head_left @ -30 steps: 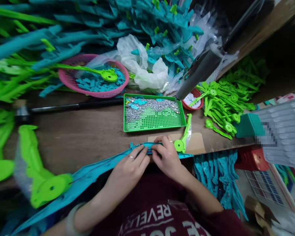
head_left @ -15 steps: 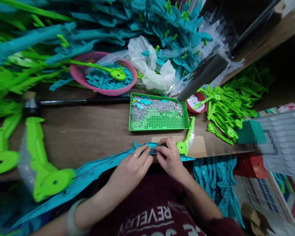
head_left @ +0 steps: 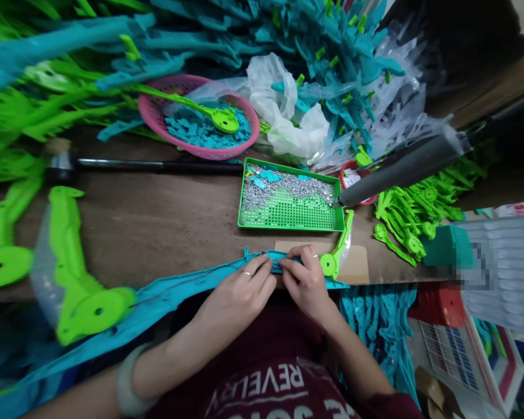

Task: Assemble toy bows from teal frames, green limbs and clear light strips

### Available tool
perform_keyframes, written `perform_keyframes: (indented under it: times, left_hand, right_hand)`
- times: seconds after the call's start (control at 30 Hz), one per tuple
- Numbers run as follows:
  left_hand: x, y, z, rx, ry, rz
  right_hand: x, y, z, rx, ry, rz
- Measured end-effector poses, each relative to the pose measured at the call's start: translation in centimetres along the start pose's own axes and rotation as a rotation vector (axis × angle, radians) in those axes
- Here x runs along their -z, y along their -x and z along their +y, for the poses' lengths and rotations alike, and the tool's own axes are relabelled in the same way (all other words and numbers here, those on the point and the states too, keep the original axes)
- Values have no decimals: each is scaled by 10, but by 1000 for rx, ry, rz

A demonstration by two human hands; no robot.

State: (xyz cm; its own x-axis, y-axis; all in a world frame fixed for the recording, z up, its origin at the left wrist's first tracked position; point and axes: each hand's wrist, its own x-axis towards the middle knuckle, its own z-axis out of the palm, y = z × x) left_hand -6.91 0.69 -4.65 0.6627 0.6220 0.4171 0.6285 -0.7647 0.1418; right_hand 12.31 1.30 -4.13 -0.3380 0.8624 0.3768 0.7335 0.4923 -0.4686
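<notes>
A long, thin blue plastic part (head_left: 192,276) lies slantwise along the front edge of the bench, with bright green disc-ended pieces on it towards both ends. My left hand (head_left: 244,294) is closed on its middle, thumb and fingertips pressed together at the blue edge. Close beside it, my right hand (head_left: 307,282) pinches at the same stretch of the part. Anything small between the right fingertips is hidden. A green piece (head_left: 329,265) with a round disc sits just right of my right hand. The larger green piece (head_left: 98,311) lies over the part at the left.
Beyond my hands stands a green perforated tray (head_left: 288,220) of small metal bits and blue pieces. Behind it are a pink basket (head_left: 200,152) of blue pieces and a grey tube (head_left: 396,169). A hammer (head_left: 157,167) lies left; green parts (head_left: 401,215) are heaped right.
The view has shifted a little, so the bench things appear further right, and the grey tube shows at a flatter slant. Both hands stay at the same place on the blue part.
</notes>
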Motion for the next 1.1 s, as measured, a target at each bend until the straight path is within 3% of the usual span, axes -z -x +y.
perform_keyframes:
  times: [0.23, 0.4, 0.5, 0.57, 0.63, 0.7, 0.87, 1.1]
  left_hand:
    - [-1, -1, -1, -13, -11, 28]
    - [2, -4, -2, -54, -36, 17]
    - [4, -4, -4, -30, 1, 3]
    - [4, -4, -5, -15, 27, -10]
    - [4, -5, -5, -15, 24, -19]
    - [3, -7, -6, -26, 1, -11]
    - [1, -9, -6, -41, -47, 4]
    - [-5, -8, -6, -27, -41, 14]
  right_hand:
    - [4, -6, 1, -45, 11, -120]
    - [1, -8, 0, -73, -7, -132]
    - [10, -5, -4, -111, -65, -79]
    - [21, 0, -8, -149, -70, 32]
    - [32, 6, -11, -168, 6, 114]
    - [39, 11, -13, -146, 113, 102]
    - [24, 21, -12, -40, 248, -68]
    - [13, 20, 0, -156, 200, 96]
